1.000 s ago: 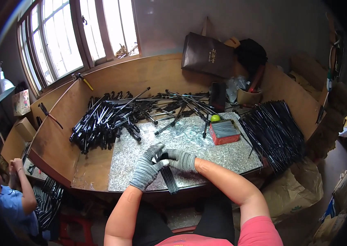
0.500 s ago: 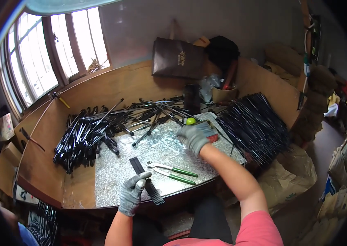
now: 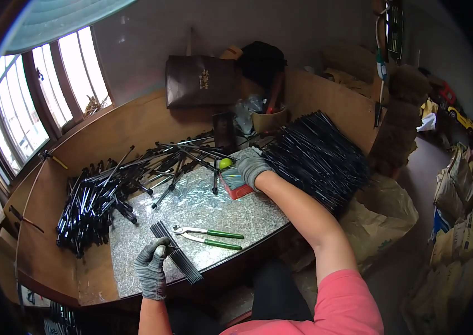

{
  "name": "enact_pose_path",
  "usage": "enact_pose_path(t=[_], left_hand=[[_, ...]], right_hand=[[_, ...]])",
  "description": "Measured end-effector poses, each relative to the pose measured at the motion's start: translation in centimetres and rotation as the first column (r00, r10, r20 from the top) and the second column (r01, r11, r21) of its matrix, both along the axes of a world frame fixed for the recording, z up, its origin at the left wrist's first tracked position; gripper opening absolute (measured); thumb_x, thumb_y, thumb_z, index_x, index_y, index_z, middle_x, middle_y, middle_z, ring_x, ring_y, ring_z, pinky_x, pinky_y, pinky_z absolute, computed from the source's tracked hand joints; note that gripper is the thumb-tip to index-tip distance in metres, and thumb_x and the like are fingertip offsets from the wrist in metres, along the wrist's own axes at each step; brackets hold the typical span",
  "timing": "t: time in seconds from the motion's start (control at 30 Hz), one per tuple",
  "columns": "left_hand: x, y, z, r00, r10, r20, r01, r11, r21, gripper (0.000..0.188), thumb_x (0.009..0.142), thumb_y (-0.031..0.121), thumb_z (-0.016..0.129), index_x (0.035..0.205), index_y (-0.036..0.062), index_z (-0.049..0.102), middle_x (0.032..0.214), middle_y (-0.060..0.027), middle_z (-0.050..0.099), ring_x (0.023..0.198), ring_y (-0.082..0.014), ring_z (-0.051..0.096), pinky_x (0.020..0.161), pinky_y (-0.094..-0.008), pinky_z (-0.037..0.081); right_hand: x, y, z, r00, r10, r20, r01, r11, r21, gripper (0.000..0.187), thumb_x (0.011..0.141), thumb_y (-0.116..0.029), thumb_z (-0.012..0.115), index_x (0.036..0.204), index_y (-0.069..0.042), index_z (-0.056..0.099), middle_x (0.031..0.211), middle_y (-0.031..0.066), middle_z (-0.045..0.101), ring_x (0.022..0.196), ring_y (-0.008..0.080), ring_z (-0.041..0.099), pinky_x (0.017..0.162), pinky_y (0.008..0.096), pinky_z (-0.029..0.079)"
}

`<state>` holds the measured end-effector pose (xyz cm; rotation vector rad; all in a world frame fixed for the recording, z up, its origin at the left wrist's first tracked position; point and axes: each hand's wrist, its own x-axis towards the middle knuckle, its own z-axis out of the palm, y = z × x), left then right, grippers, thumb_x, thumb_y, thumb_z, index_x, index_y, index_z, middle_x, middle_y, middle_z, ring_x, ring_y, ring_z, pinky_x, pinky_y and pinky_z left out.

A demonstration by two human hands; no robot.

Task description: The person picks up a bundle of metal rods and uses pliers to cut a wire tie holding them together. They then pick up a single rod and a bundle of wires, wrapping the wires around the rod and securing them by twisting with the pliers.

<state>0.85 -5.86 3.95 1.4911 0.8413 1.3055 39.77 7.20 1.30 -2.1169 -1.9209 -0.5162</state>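
Note:
My left hand point(image 3: 151, 269), in a grey knit glove, is at the near edge of the speckled work board point(image 3: 136, 234). Its thumb and fingers are pinched together, with something thin and dark between them. Right beside them a flat bundle of slim black rods point(image 3: 183, 262) lies slanted, its near end over the board's edge. My gloved right hand point(image 3: 253, 169) reaches over the far right part of a small red box point(image 3: 241, 192), its fingertips mostly hidden. A lime-green ball point(image 3: 226, 163) sits beside that hand. Green-handled pliers point(image 3: 208, 237) rest between my hands, jaws toward the bundle.
A large pile of black rods point(image 3: 320, 156) fills the right side. Black rods with thicker ends point(image 3: 88, 206) heap up at left and across the back. A curved wooden wall point(image 3: 130, 125) bounds the bench. A brown bag point(image 3: 200, 84) and a brown tub point(image 3: 270, 120) stand behind.
My right hand has gone from the left side of the red box to its far right part, near the rod pile. My left hand stays beside the bundle. The whole view has shifted.

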Motion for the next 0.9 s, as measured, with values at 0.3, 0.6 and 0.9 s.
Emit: enact_pose_path(t=[0.3,0.6,0.9], left_hand=[[0.1,0.0,0.4,1.0,0.001,0.006,0.0,0.998,-0.065,0.023,0.083,0.019,0.064,0.097,0.0005,0.066,0.09,-0.008,0.066,0.077,-0.0167,0.063,0.075,-0.0298,0.05],[0.2,0.9,1.8,0.996,-0.028,-0.084,0.011,0.981,-0.195,0.021,0.081,0.011,0.065,0.099,-0.0002,0.066,0.091,-0.0073,0.066,0.085,-0.0127,0.06,0.08,-0.0257,0.048],[-0.6,0.5,1.2,0.994,-0.106,0.012,0.106,0.973,-0.205,0.021,0.081,0.006,0.064,0.102,0.0018,0.066,0.092,-0.005,0.067,0.086,-0.0107,0.06,0.08,-0.0244,0.047]], right_hand=[[-7.3,-6.1,4.4,0.958,0.09,-0.274,-0.081,0.996,0.044,0.017,0.084,-0.013,0.051,0.092,-0.004,0.064,0.085,0.0137,0.065,0.073,0.0237,0.064,0.064,0.0343,0.049],[-18.6,-13.6,5.9,0.123,0.299,-0.946,-0.648,0.746,0.152,0.02,0.081,-0.005,0.056,0.1,-0.003,0.062,0.075,0.0118,0.061,0.067,0.0228,0.061,0.062,0.0309,0.049],[-19.6,-14.0,5.6,0.438,0.763,-0.475,-0.697,0.622,0.357,0.021,0.077,-0.009,0.061,0.098,-0.008,0.063,0.078,0.0126,0.057,0.068,0.0287,0.057,0.059,0.0368,0.048]])
